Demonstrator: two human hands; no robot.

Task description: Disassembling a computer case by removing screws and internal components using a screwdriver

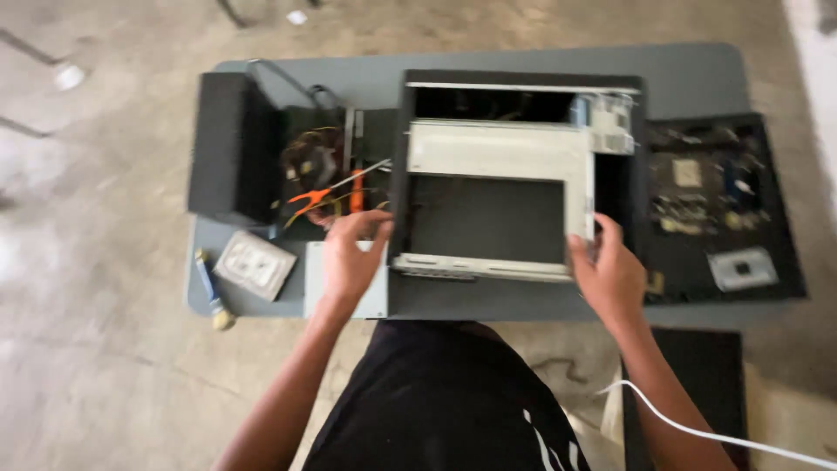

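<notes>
an opened desktop computer case [501, 187] is lying flat in the middle of a grey table [697, 78], its side panel off and the pale metal drive cage and dark inner floor showing. the left hand [353, 253] is gripping the case's left near edge, fingers curling over the rim at the corner. the right hand [606, 270] is gripping the right near edge, fingertips pressing against the pale metal frame. the picture is blurring, so finer detail of the fingers is hard to tell.

just left of the case, a power supply unit [318, 170] is sitting with its coils and wires exposed, and orange-handled pliers [327, 194] are lying across it. a black box [227, 148] is standing at the table's far left. near the left front corner a hard drive [255, 264] is lying flat, with a blue-handled screwdriver [209, 292] beside it. to the right of the case a motherboard [719, 205] is resting on a dark panel. a white cable [697, 427] is trailing past the right forearm.
</notes>
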